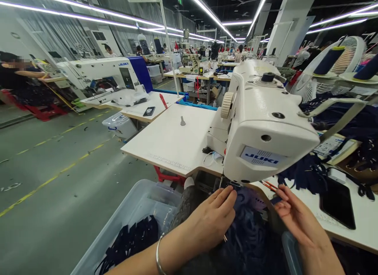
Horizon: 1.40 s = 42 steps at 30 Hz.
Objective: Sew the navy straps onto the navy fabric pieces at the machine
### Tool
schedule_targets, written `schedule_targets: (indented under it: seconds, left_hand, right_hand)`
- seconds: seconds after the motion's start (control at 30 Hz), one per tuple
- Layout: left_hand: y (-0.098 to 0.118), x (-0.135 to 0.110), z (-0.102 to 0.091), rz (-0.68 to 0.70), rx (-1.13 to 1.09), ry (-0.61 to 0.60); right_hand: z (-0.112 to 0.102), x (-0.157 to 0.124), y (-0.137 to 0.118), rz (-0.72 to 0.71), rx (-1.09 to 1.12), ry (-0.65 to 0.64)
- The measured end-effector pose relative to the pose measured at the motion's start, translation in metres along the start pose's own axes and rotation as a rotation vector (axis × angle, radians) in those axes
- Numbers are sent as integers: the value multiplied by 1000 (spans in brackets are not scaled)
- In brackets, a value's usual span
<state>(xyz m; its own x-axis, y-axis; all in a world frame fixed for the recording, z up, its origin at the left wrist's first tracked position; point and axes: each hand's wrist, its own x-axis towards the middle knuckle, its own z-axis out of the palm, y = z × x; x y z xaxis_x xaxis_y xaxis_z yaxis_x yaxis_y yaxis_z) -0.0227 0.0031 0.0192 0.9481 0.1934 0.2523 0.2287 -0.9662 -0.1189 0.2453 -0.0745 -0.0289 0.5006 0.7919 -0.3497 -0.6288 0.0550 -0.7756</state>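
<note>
At the sewing machine, my left hand has its fingers pressed together on navy fabric just below the needle area. The fabric hangs in a crumpled bundle toward my lap. My right hand, to the right of the machine head, pinches slim orange tweezers between thumb and fingers, their prongs pointing left. A navy strip lies by its fingertips; whether the hand also grips it I cannot tell. The machine head hides part of the stitching spot.
A clear plastic bin with navy pieces stands at lower left. On the right are a black phone, navy strips, thread cones and a white fan. Another sewing machine stands left; a person sits beyond.
</note>
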Motion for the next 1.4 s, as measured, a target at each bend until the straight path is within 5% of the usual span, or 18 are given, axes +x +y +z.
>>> schedule_targets:
  seconds: [0.1,0.2,0.4,0.57,0.7,0.87,1.07,1.4]
  left_hand:
    - [4,-6,-11,-28,27,-119]
    - [8,-8,-11,-65,-43,-135]
    - [8,13,11,-223,-58,67]
    - [7,17,2,-59,-185,26]
    - [1,5,7,-55,-359,126]
    - [-1,-1,22,-69,-377,266]
    - [1,3,16,11,-63,226]
    - [0,-3,20,58,-12,186]
  right_hand:
    - [34,-17,14,99,33,-137]
    - [50,-17,22,47,-91,-193]
    - [52,-4,26,-197,-592,-229]
    - [49,1,18,-295,-803,-184]
    - [51,-1,11,-385,-955,-142]
    - [53,-4,18,-335,-988,-177]
    - [59,-4,31,-278,-992,-239]
    - [62,1,28,-222,-999,-277]
